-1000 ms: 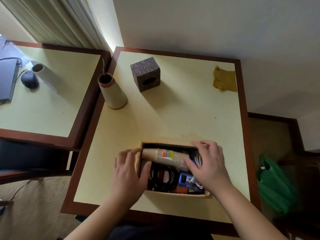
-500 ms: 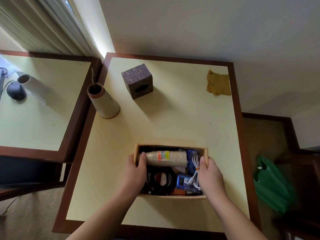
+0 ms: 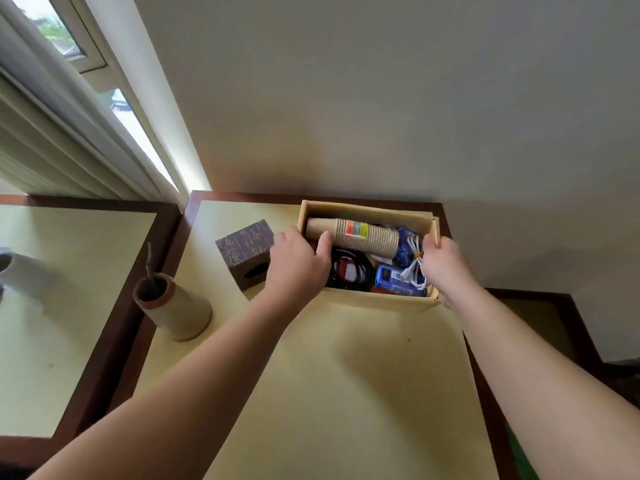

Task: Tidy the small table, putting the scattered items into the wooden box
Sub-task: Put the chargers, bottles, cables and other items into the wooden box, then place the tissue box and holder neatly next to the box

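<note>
Both hands clamp the wooden box (image 3: 367, 299) ends, left hand (image 3: 298, 263), right hand (image 3: 446, 263); loose cups (image 3: 360, 235) between the fingers could roll out if it tips.

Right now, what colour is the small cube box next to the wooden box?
Dark purple-brown with pale line patterning, on the cube box; head view.

patterned cube box (image 3: 245, 249), cylindrical vase (image 3: 175, 307) near it, second table (image 3: 62, 306) left

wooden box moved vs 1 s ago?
Yes. The wooden box, gripped by the left hand and right hand, went from the table's near edge to its far right corner, beside the patterned cube.
</note>
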